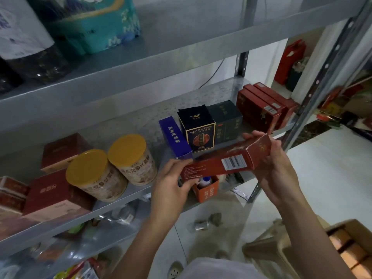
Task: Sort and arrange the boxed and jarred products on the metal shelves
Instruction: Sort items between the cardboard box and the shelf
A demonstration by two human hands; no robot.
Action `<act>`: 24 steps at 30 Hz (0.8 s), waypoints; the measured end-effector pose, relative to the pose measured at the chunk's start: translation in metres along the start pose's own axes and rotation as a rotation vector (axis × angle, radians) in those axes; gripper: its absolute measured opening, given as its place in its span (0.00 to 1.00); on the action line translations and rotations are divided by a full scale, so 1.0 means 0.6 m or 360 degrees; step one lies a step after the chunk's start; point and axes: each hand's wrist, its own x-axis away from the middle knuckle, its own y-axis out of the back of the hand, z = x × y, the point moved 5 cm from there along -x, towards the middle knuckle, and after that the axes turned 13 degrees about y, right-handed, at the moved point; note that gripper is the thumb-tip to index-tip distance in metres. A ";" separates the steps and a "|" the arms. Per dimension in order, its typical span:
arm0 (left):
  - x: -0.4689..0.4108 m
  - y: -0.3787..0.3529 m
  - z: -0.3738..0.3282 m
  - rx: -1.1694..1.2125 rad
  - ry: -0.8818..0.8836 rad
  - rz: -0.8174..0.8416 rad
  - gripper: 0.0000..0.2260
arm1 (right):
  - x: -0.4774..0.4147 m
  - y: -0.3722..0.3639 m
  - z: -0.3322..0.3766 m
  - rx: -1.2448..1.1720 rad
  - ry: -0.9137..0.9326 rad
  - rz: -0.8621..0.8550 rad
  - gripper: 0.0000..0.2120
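Left hand [171, 186] and right hand [275, 164] grip a red box [213, 166]. Below it, an orange box [208, 193] holds a white bottle [205, 181].

The light is dim, cool and even, with no hard shadows. The pale floor [332, 168] at right is the brightest patch, and the back of the middle shelf [141, 117] lies in soft shade. The red box [221, 164] at centre is fairly sharp, while the bottle [24, 33] and the far-right clutter [342, 103] smear. The shelf post [322, 75] bows with wide-angle distortion.
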 end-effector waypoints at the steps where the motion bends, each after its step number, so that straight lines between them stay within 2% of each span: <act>1: 0.001 0.001 -0.004 -0.0066 -0.0088 -0.0090 0.21 | 0.001 0.001 0.002 -0.0035 -0.0010 0.0012 0.28; 4: 0.010 0.006 -0.017 -0.0356 -0.0476 -0.0426 0.22 | 0.003 0.011 -0.002 -0.0129 -0.0049 0.0064 0.27; 6: 0.013 0.007 -0.023 -0.0409 -0.0626 -0.0557 0.19 | 0.007 0.013 -0.001 -0.0122 -0.0043 0.0227 0.25; 10: 0.010 0.004 -0.022 -0.0373 -0.0754 -0.0633 0.22 | 0.020 0.014 0.018 -0.0159 0.0065 0.0599 0.45; 14: 0.004 -0.003 -0.030 -0.0303 -0.0809 -0.0560 0.17 | 0.031 0.018 0.035 0.0038 0.0121 0.0655 0.52; 17: -0.007 -0.020 -0.039 -0.0173 -0.0722 -0.0305 0.16 | 0.035 0.035 0.043 0.0200 0.0173 0.0466 0.47; 21: -0.015 -0.065 -0.055 0.0234 -0.0176 0.0481 0.15 | 0.038 0.070 0.046 0.0547 0.0109 0.0048 0.30; 24: -0.002 -0.103 -0.078 0.0585 0.0023 0.0900 0.15 | 0.045 0.093 0.031 0.0604 -0.0047 -0.0174 0.21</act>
